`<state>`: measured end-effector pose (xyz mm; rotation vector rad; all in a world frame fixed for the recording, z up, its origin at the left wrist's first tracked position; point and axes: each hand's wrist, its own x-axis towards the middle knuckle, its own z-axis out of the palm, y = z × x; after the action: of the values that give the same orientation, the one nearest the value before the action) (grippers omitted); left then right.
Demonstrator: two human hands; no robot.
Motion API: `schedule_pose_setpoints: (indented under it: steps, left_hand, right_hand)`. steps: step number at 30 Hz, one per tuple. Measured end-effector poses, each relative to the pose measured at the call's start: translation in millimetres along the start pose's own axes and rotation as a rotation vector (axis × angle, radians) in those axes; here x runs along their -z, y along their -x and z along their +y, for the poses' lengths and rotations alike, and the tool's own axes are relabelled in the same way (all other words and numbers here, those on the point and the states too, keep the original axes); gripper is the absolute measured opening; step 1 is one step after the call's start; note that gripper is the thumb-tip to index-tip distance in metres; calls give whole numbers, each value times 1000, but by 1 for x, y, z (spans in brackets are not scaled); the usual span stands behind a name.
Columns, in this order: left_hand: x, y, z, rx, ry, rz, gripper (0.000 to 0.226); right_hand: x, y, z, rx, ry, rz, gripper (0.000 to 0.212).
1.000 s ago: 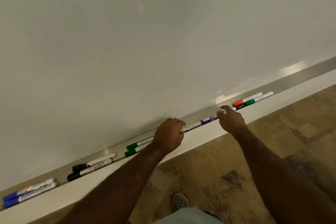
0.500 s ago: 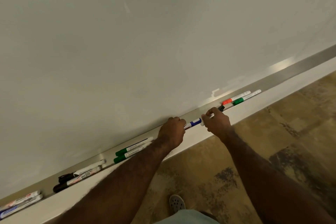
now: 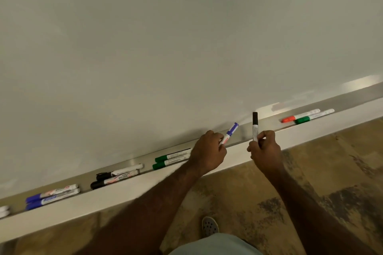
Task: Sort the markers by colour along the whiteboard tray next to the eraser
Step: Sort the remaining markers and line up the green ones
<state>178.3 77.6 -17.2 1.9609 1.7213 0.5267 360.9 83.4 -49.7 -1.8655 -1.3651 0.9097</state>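
Lifted off the tray (image 3: 234, 152), left hand (image 3: 209, 151) grips blue marker (image 3: 230, 132), right hand (image 3: 264, 149) black marker (image 3: 255, 125).

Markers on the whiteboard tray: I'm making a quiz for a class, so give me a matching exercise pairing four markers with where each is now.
1. blue marker
2. black marker
3. red marker
4. green pair

A. on tray, far right
B. in the left hand
C. in the right hand
D. on tray, just left of the hands

Pairs: 1-B, 2-C, 3-A, 4-D
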Motion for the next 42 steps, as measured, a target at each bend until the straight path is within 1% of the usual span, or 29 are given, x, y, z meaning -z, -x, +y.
schedule_pose_setpoints:
  steps: [3, 8, 11, 14, 17, 20, 25, 28, 30, 32, 35, 39, 42]
  left_hand:
    - [13, 22, -18, 99, 112, 90, 16]
    - [37, 58, -53, 328, 259, 210, 16]
    - [49, 83, -77, 469, 355, 277, 20]
    - [62, 104, -99, 598, 442, 366, 18]
    - [80, 123, -124, 706, 521, 465, 17]
    - [98, 140, -145, 770, 618, 566, 22]
    - [132, 176, -189, 851, 747, 730, 41]
    - [149, 194, -213, 900, 792, 833, 55]
    - [161, 205, -232, 931, 773, 907, 60]
    - [173, 214, -250, 971, 770, 961, 59]
    - [184, 217, -269, 1029, 740, 992, 46]
    - [190, 214, -289, 1073, 739, 973, 34]
    - [188, 212, -296, 1086, 671, 944, 33]
  right_hand:
    - [-9, 7, 1, 163, 68, -20, 30]
    - [-33, 24, -2, 338, 145, -110, 34]
    - [-58, 40, -17, 506, 178, -190, 32]
    - [-91, 56, -37, 679, 241, -280, 33]
    - [-126, 72, -63, 708, 277, -362, 31]
    - [-156, 84, -90, 763, 299, -411, 30]
    - [-206, 107, -127, 883, 361, -475, 32]
    - [-229, 120, -134, 877, 436, -490, 38]
    - [-241, 127, -136, 868, 490, -472, 35]
    - [-251, 129, -141, 856, 535, -423, 26]
    - [-256, 131, -144, 870, 580, -357, 15]
    - [-260, 142, -145, 874, 578, -318, 13]
    - [-261, 148, -145, 878, 600, -284, 20]
